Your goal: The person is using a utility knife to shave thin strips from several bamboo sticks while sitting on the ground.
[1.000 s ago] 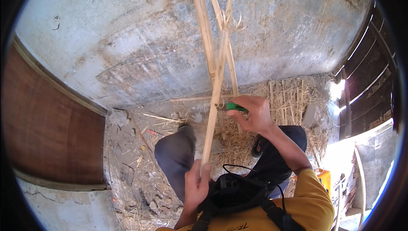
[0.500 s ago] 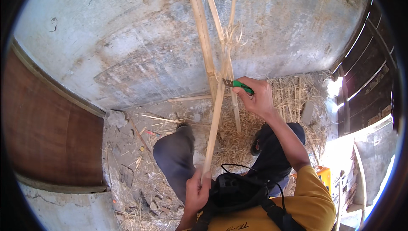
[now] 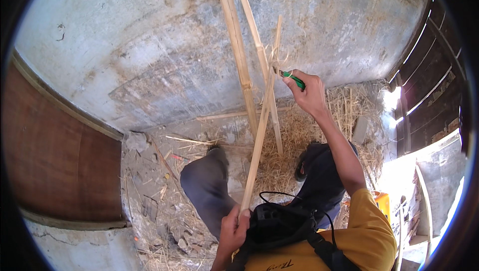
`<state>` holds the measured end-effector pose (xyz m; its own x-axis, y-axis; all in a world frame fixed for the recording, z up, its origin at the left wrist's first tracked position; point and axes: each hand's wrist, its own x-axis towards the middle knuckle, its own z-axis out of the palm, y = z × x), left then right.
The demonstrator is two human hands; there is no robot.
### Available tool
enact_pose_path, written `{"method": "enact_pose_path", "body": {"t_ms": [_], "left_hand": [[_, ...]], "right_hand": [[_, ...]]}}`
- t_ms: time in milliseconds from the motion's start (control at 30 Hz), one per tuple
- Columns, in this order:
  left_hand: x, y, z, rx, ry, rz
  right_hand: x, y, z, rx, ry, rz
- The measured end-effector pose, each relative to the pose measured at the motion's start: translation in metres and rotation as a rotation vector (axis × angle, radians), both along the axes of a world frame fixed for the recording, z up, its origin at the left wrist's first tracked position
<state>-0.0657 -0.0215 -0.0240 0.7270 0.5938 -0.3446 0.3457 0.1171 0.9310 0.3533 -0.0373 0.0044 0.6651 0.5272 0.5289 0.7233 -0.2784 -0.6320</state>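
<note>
Right grip snug on green-handled knife (left grip on strip).

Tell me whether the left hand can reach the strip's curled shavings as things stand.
Probably not without letting go: the left hand grips the near end of the wooden strip, while the curled shavings sit toward its far end, where the right hand holds the green-handled knife.

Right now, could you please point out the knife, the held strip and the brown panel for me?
Knife [image 3: 298, 81]: head view, on its green handle.
Held strip [image 3: 259, 140]: head view, about midway between the knife and the left hand [image 3: 233, 228].
Brown panel [image 3: 62, 156]: head view, middle of its face.
</note>
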Motion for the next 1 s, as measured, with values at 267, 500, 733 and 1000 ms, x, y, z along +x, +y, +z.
{"method": "enact_pose_path", "body": {"t_ms": [267,500,733,1000], "left_hand": [[0.003,0.013,-0.013,0.068,-0.057,-0.029],[0.032,0.017,-0.005,0.253,-0.131,0.056],[0.057,0.021,0.008,0.307,-0.156,0.163],[0.071,0.028,0.014,0.356,-0.178,0.226]], "right_hand": [[0.029,-0.012,-0.016,0.078,1.007,0.584],[-0.035,-0.007,-0.034,0.077,0.277,0.464],[-0.093,-0.019,-0.027,0.021,-0.131,0.582],[-0.114,-0.022,-0.025,-0.017,-0.293,0.633]]}}
